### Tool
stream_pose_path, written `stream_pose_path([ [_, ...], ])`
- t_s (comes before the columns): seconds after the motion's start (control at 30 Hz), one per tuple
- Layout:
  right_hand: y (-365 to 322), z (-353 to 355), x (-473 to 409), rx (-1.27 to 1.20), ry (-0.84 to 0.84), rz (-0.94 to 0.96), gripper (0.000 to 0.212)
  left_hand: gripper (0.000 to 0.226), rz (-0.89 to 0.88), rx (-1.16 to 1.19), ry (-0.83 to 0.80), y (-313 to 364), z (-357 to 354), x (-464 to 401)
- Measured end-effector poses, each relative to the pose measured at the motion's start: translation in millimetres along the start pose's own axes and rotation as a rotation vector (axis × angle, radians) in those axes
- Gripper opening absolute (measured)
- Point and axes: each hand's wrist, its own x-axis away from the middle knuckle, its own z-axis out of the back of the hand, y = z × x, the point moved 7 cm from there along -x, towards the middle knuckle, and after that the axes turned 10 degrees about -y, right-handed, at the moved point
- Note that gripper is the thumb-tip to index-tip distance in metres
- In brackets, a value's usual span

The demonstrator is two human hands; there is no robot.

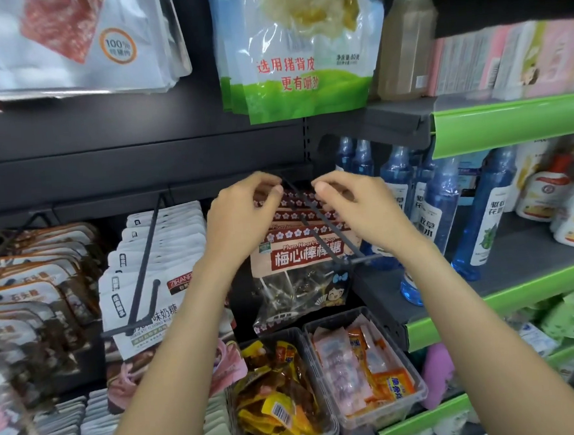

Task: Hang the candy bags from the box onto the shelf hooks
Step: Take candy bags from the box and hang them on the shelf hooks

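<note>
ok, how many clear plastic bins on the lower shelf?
2, side by side below the hanging lollipop bags: left bin with yellow and dark snack packets, right bin with pink and orange packets. More may sit out of view.

Hands: two, left hand (241,221) and right hand (357,211).
Lollipop bags (302,254) on the middle hook: at least four, the back ones are partly hidden.
Hooks in view: three, the middle hook (317,222) among them.
Clear bins of snacks (332,423) below: two.
Blue bottles (439,205): about six, exact number not sure.
Green and white bags (297,62) above: at least two.
</note>
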Motion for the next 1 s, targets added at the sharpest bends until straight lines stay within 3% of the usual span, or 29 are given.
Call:
stream_pose_path([
  [0.13, -8, -22, -19, 0.031, -0.304, -0.117, 0.057, 0.036, 0.161, -0.012, -0.159, -19, -23, -34],
  [0.23, -4, -33, -28, 0.006, -0.416, -0.171, 0.063, 0.046, 0.248, -0.022, -0.317, -29, -44, -51],
  [0.37, 2, -34, -30, -0.079, -0.397, -0.175, 0.063, 0.044, 0.278, 0.012, -0.385, -31, -53, -62],
  [1.0, 8, -39, -28, -0.231, -0.346, -0.198, 0.066, 0.041, 0.241, -0.016, -0.343, -33, -49, -59],
])
